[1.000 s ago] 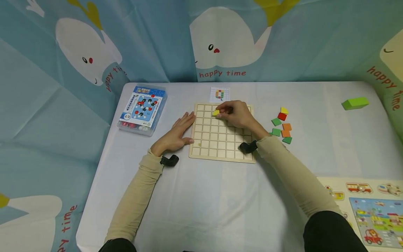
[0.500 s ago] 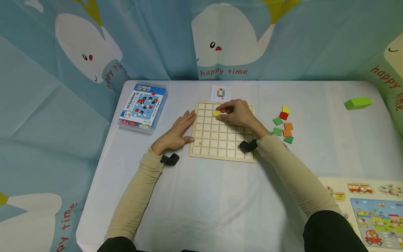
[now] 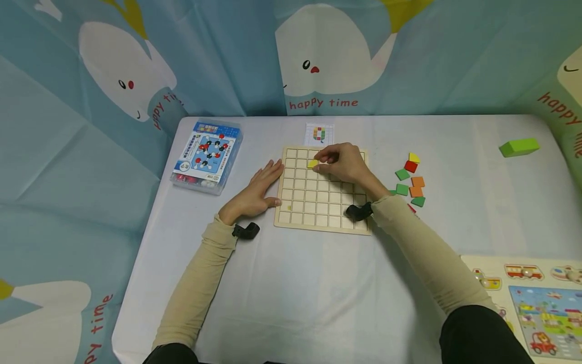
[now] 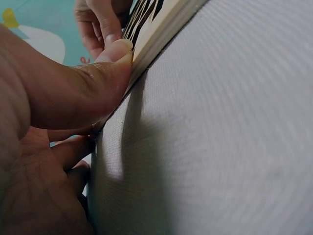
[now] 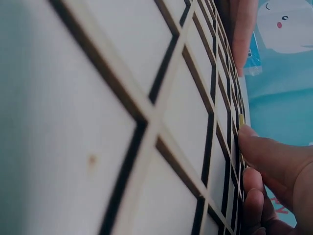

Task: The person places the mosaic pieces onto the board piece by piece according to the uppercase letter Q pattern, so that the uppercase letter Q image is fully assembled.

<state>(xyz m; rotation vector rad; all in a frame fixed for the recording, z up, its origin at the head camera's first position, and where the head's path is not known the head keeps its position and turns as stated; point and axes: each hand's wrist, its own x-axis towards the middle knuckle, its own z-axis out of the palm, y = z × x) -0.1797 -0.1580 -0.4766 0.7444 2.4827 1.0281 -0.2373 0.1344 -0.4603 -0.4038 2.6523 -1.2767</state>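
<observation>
A square yellow tile (image 3: 312, 164) lies flat in a cell of the wooden grid board (image 3: 303, 207), near its top left. My right hand (image 3: 341, 163) reaches across the board, thumb and index fingertips at the tile's right side. In the right wrist view the thumb overlaps the thin edge of the yellow tile (image 5: 241, 119). My left hand (image 3: 255, 193) rests beside the board with fingers spread, fingertips and thumb at its left edge. The left wrist view has the thumb (image 4: 80, 90) against the board's wooden rim (image 4: 156, 44).
Loose green, orange, red and yellow tiles (image 3: 416, 192) lie right of the board. A pattern card (image 3: 310, 139) sits behind it. A plastic molecule-kit box (image 3: 206, 156) is at left, a green block (image 3: 519, 147) far right, and a picture puzzle board (image 3: 491, 263) front right.
The yellow tile has gone from tilted between the right fingertips to flat in its cell. My right hand has barely moved and the left stays at the board's edge.
</observation>
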